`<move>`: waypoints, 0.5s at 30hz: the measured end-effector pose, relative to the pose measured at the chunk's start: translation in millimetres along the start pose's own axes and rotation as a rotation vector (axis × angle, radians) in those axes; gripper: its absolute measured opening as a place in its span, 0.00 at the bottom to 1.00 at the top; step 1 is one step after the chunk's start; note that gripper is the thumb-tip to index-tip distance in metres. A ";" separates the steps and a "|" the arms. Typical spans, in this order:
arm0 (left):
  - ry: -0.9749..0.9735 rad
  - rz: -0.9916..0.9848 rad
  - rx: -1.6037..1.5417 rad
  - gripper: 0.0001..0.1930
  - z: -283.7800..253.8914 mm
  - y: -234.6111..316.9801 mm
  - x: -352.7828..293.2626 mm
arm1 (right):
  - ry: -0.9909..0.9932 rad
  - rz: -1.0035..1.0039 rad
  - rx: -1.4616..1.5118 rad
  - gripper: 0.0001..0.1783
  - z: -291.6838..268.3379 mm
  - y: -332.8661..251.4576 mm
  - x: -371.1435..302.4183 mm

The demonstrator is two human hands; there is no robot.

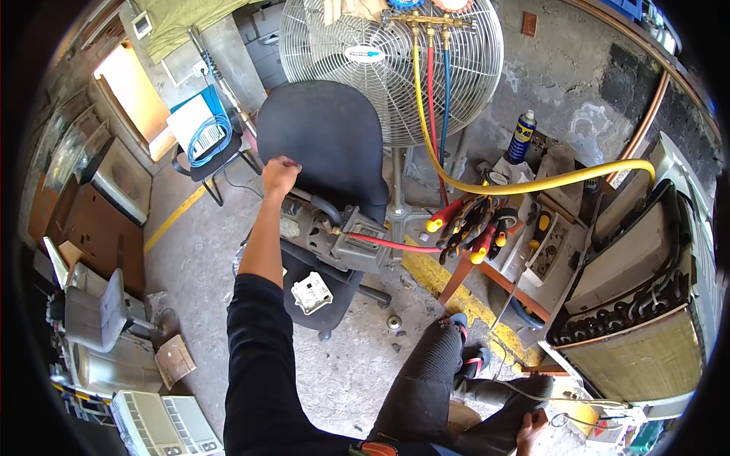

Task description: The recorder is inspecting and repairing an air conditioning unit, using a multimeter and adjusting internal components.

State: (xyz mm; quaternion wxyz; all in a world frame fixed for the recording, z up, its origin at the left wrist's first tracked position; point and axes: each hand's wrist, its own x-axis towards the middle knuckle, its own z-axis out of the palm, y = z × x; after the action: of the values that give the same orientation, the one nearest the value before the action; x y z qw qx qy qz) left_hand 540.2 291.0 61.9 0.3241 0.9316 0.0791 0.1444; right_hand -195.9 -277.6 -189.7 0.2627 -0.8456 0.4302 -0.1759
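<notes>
My left hand [280, 176] is closed in a fist in front of the black office chair's backrest [319, 125], with the arm stretched forward. Whatever it holds, if anything, is hidden. Just below it, a grey vacuum pump [361, 242] with a black handle lies on the chair, and a red hose [395, 245] runs from it to the right. A white square cover [312, 292] with holes rests on the seat's near part. Low at the right, my right hand [531, 432] is beside my knee; its fingers are only partly visible.
A gauge manifold [430, 24] with yellow, red and blue hoses hangs before a large fan [391, 83]. At right, a small table [494, 270] bears pliers, screwdrivers and a spray can [521, 137]. An air-conditioner unit [635, 304] stands beside it. Another chair [209, 156] holds a coiled blue cable.
</notes>
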 end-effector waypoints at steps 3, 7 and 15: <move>0.098 -0.130 0.248 0.14 1.3 14.2 -3.6 | 0.005 -0.029 -0.003 0.11 -0.3 -11.2 0.7; 0.113 -0.210 0.408 0.18 10.4 25.7 -5.0 | -0.073 0.017 0.039 0.11 -17.2 -46.8 0.8; 0.235 -0.106 0.620 0.20 9.3 17.8 -12.8 | -0.038 0.049 0.206 0.11 -11.9 -82.8 12.9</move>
State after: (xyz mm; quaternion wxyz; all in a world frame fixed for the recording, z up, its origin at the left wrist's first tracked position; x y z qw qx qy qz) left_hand 532.0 268.8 63.3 0.0208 0.9574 0.2043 0.2028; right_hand -142.3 -251.0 -129.9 0.3605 -0.8066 0.4252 -0.1964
